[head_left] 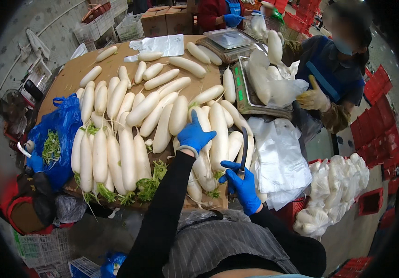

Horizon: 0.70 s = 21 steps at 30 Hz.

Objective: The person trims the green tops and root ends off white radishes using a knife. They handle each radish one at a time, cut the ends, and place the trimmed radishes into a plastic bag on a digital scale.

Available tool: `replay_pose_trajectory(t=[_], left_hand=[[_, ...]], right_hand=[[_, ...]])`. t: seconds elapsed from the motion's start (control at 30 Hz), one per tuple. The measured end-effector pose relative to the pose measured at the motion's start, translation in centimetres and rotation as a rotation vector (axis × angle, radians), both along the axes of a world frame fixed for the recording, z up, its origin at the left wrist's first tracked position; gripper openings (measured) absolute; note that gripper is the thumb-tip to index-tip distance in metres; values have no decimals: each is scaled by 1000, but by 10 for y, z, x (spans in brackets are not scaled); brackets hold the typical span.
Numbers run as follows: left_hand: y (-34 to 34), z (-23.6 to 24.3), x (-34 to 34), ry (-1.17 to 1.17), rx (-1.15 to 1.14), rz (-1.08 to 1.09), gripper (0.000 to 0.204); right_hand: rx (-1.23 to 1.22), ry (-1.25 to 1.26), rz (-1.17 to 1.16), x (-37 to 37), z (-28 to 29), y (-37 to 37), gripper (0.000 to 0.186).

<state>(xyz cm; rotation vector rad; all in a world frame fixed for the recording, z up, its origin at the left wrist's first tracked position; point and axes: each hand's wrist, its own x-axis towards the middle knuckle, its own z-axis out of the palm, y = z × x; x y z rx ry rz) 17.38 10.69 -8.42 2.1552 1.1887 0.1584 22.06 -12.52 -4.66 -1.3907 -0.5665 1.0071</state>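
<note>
Many long white radishes (126,157) lie in a heap on the table in front of me, several with cut green tops facing me. My left hand (196,135), in a blue glove, rests on a white radish (203,119) right of the heap's middle, index finger and thumb stretched apart. In my right hand (243,186), also blue-gloved, is a knife with a narrow, dark, curved blade (244,147) pointing away from me. Its fingers are closed round the handle, beside the right-hand radishes. Leafy trimmings (151,183) lie at the near edge.
Clear plastic bags (278,160) are stacked at right, near a scale (241,90). A co-worker's gloved hand (314,95) is beside a bag of radishes (266,81). Filled bags (331,190) stand lower right. At left is a blue bag (60,134) with greens, near another person's gloved hand (35,162).
</note>
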Motion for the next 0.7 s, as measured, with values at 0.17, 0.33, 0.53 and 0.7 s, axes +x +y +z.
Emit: replay_pose_trajectory(t=[0.17,0.33,0.53,0.7], left_hand=[[18,-53,-41,-770,-418,58,94],[-56,-18,-123,-1305,-1238,-201,83],[-103,26,-186,-1111,-1098,40,79],[-125,34,-211,-847,-544,192,75]], right_hand=[[5,-36,-38,8,-13,-7,26],[25,-101,-122,22,-18,-5,11],[72,-255,230,23,-11,12,11],[310,-705,645,0,13,40,18]])
